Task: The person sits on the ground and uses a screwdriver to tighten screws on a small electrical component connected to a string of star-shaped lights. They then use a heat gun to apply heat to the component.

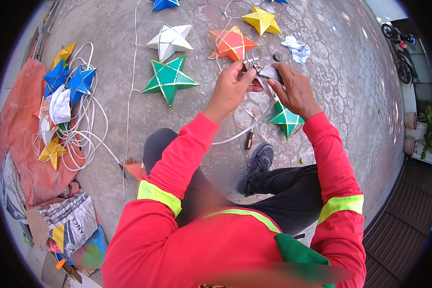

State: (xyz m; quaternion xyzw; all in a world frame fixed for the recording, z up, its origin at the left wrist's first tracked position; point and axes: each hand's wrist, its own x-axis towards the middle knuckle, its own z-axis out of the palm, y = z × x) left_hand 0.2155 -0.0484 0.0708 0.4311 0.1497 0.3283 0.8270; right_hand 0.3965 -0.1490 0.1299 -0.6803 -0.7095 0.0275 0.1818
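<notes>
My left hand (232, 89) is closed round a small opened electrical plug (252, 63), whose prongs point away from me and whose metal parts show. A white cable (266, 114) runs down from the hands toward the ground. My right hand (295, 89) pinches a grey, flat-sided piece with a dark edge (270, 73) right beside the plug; its kind is not clear. Beneath the hands lie a green star lantern (286, 118) and a screwdriver (249, 140) with an orange and black handle. A small black round object (277, 56) rests just beyond my right hand.
Star lanterns in green (170, 80), white (171, 40), orange (233, 44) and yellow (262, 21) lie ahead on the concrete, with a white cloth (297, 49) nearby. To the left are coiled white cable (92, 113), more stars and sacks (71, 221). A motorbike (402, 55) stands far right.
</notes>
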